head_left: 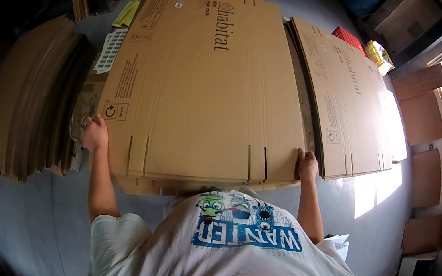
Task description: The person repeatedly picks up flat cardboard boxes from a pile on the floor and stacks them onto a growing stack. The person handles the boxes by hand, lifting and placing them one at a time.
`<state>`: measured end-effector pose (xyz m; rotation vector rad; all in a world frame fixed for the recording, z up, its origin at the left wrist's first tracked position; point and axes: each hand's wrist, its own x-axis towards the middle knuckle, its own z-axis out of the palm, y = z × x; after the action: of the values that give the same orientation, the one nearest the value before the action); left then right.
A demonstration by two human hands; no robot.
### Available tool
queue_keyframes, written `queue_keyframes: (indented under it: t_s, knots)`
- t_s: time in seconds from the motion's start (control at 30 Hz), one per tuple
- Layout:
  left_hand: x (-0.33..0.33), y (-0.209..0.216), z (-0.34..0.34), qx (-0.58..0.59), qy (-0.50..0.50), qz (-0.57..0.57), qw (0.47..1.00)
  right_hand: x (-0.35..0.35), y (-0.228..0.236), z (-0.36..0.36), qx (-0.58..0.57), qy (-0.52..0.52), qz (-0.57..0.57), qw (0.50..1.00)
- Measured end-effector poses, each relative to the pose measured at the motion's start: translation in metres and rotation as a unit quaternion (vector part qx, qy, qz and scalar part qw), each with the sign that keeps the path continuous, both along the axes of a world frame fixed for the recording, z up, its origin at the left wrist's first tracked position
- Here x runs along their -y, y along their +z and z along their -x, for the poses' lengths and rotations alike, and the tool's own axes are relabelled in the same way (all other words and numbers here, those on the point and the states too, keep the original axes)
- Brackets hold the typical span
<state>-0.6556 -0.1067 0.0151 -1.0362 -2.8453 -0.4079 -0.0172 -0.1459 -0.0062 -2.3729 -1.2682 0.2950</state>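
Holding one flat carton (199,107) | left hand (95,135), right hand (307,163): grip clamped on its edges | two cardboard stacks (30,99) (346,106) flanking

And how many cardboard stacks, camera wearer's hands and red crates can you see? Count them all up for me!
Cardboard stacks: 3 (left stack, middle stack, right stack)
Camera wearer's hands: 2 (left hand, right hand)
Red crate: 1
Total: 6

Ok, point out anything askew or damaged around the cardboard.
The left cardboard stack looks askew: its edges fan out unevenly, whereas the right cardboard stack sits squarer. No clear damage shows.
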Motion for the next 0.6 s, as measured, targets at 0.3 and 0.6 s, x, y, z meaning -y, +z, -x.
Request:
queue_keyframes:
  t_s: [0.3, 0.6]
  knots:
    - [0.004, -0.003, 0.003, -0.021, 0.001, -0.012, 1.0, 0.001, -0.001, 0.0, 0.0, 0.003, 0.002, 1.0]
    - [-0.006, -0.008, 0.042, 0.062, -0.099, -0.027, 0.993, 0.001, 0.022, -0.018, -0.146, 0.088, -0.101, 0.98]
